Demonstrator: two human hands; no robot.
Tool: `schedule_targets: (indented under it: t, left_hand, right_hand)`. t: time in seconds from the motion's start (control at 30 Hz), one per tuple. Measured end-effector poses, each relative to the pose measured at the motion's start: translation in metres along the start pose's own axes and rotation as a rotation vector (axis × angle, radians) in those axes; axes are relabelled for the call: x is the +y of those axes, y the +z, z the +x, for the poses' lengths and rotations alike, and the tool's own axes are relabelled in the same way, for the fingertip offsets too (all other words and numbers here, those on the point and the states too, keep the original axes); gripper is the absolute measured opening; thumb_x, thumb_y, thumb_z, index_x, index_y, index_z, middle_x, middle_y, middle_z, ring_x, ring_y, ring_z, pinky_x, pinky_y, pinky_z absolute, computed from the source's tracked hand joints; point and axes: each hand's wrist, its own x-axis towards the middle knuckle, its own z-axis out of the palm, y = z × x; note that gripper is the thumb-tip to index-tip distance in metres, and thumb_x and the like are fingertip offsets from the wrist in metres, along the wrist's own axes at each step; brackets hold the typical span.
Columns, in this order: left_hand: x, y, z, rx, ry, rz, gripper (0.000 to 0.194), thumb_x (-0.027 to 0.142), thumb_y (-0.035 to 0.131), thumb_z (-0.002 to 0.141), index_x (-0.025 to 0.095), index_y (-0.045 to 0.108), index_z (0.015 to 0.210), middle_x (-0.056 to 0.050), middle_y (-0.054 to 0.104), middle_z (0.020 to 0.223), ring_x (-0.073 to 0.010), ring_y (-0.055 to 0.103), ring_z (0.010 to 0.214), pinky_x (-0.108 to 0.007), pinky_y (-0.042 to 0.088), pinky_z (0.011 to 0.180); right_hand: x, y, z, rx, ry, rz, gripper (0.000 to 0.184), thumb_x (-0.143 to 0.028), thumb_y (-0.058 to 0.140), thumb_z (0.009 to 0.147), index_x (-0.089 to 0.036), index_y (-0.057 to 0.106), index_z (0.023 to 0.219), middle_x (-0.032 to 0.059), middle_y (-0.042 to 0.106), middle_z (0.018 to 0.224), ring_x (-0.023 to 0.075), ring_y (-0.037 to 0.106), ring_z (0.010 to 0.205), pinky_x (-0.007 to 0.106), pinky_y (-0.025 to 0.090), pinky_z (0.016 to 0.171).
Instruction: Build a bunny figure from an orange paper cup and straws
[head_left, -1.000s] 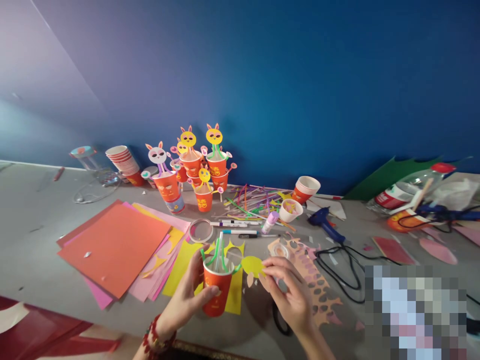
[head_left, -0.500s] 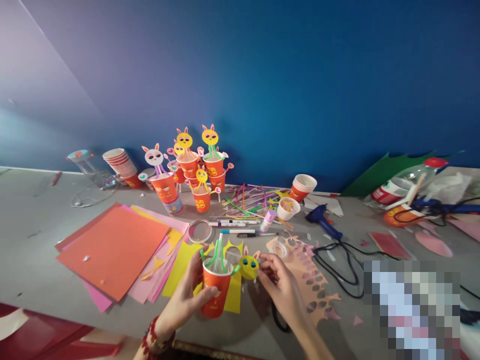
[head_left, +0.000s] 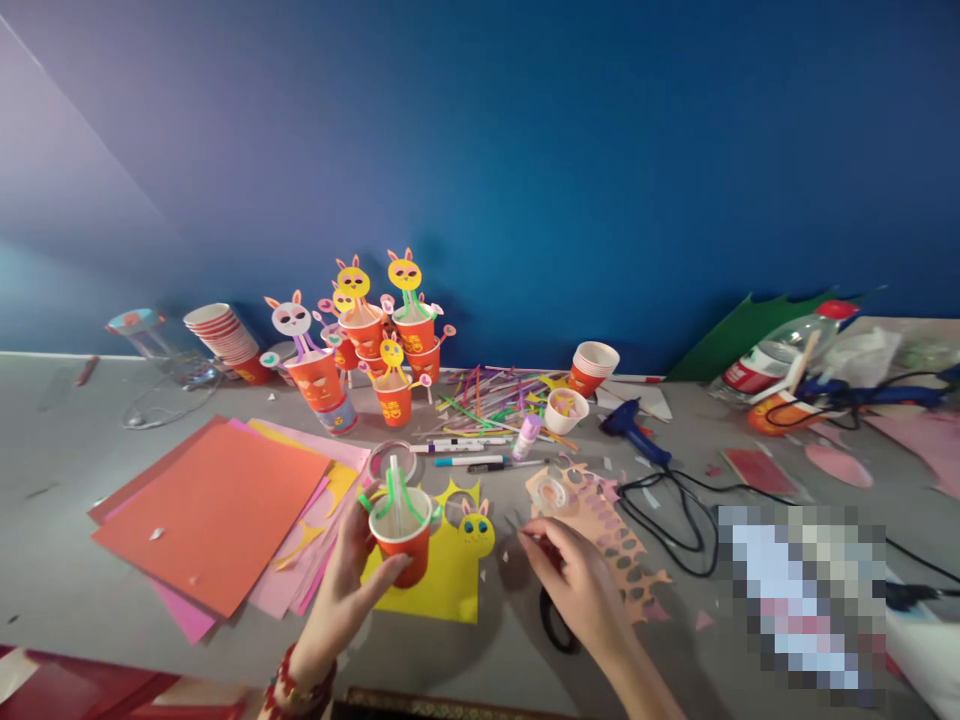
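Observation:
My left hand (head_left: 358, 575) is wrapped round an orange paper cup (head_left: 409, 565), thumb across its front. The cup's mouth tilts toward me, and green straws (head_left: 396, 490) bend out over its rim around a clear one. Just right of the cup, a yellow paper rabbit face (head_left: 477, 530) with pink ears and blue eyes lies by the edge of a yellow sheet (head_left: 442, 590). My right hand (head_left: 566, 570) is apart from the face, thumb and fingertips pinched together; what they hold, if anything, I cannot make out. A black loop-shaped handle (head_left: 551, 625) shows partly beneath that hand.
Finished rabbit cups (head_left: 391, 400) stand at the back left, behind coloured paper sheets (head_left: 217, 510). Loose straws (head_left: 487, 400), markers (head_left: 469, 462) and a glue stick (head_left: 527, 437) lie mid-table. Rightward are punched peach paper (head_left: 600, 535), a blue glue gun (head_left: 637, 435) with its cord, and a bottle (head_left: 780, 350).
My right hand has come away from the rabbit face, and its fingers have closed. My left hand has shifted the cup left and tipped its mouth toward me. The view has turned slightly right.

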Motion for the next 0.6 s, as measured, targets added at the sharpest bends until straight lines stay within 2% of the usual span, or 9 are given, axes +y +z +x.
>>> schedule_targets:
  t: [0.1, 0.23, 0.37, 0.5, 0.6]
  left_hand:
    - [0.006, 0.001, 0.003, 0.042, 0.0, -0.022, 0.083, 0.048, 0.073, 0.084, 0.031, 0.029, 0.153, -0.012, 0.044, 0.156, -0.0372, 0.053, 0.134, -0.044, 0.048, 0.108]
    - [0.008, 0.003, 0.008, 0.06, -0.079, -0.049, 0.088, 0.052, 0.071, 0.085, 0.031, 0.023, 0.155, -0.014, 0.059, 0.141, -0.035, 0.066, 0.117, -0.04, 0.058, 0.092]
    - [0.004, -0.002, 0.017, 0.088, -0.155, 0.11, 0.092, 0.054, 0.07, 0.084, 0.032, 0.018, 0.156, -0.012, 0.065, 0.13, -0.0306, 0.072, 0.102, -0.04, 0.062, 0.08]
    - [0.001, -0.004, 0.023, 0.084, -0.154, 0.249, 0.092, 0.053, 0.071, 0.083, 0.032, 0.019, 0.157, -0.009, 0.065, 0.124, -0.0258, 0.073, 0.094, -0.036, 0.065, 0.074]
    - [0.0, -0.001, 0.024, 0.082, -0.123, 0.24, 0.089, 0.054, 0.068, 0.085, 0.031, 0.02, 0.157, -0.01, 0.063, 0.128, -0.026, 0.072, 0.099, -0.035, 0.065, 0.076]
  right_hand:
    - [0.011, -0.012, -0.014, 0.05, 0.022, -0.05, 0.028, -0.042, 0.049, 0.101, -0.023, 0.065, 0.087, 0.0041, 0.073, 0.075, 0.019, 0.069, 0.061, 0.027, 0.054, 0.057]
    - [0.02, -0.027, -0.034, 0.087, 0.032, -0.14, 0.028, -0.042, 0.05, 0.101, -0.024, 0.064, 0.084, 0.0036, 0.072, 0.072, 0.0194, 0.067, 0.059, 0.027, 0.052, 0.055]
    - [0.027, -0.038, -0.046, 0.094, 0.052, -0.177, 0.023, -0.035, 0.049, 0.101, -0.024, 0.063, 0.086, 0.004, 0.071, 0.076, 0.0199, 0.068, 0.064, 0.027, 0.053, 0.058]
    - [0.036, -0.043, -0.042, 0.138, 0.072, -0.23, 0.016, -0.03, 0.052, 0.098, -0.024, 0.063, 0.089, 0.006, 0.074, 0.084, 0.0224, 0.071, 0.072, 0.029, 0.055, 0.06]
    - [0.039, -0.042, -0.029, 0.134, 0.055, -0.253, 0.011, -0.023, 0.052, 0.095, -0.024, 0.063, 0.093, 0.0077, 0.074, 0.092, 0.0237, 0.073, 0.081, 0.031, 0.058, 0.066]
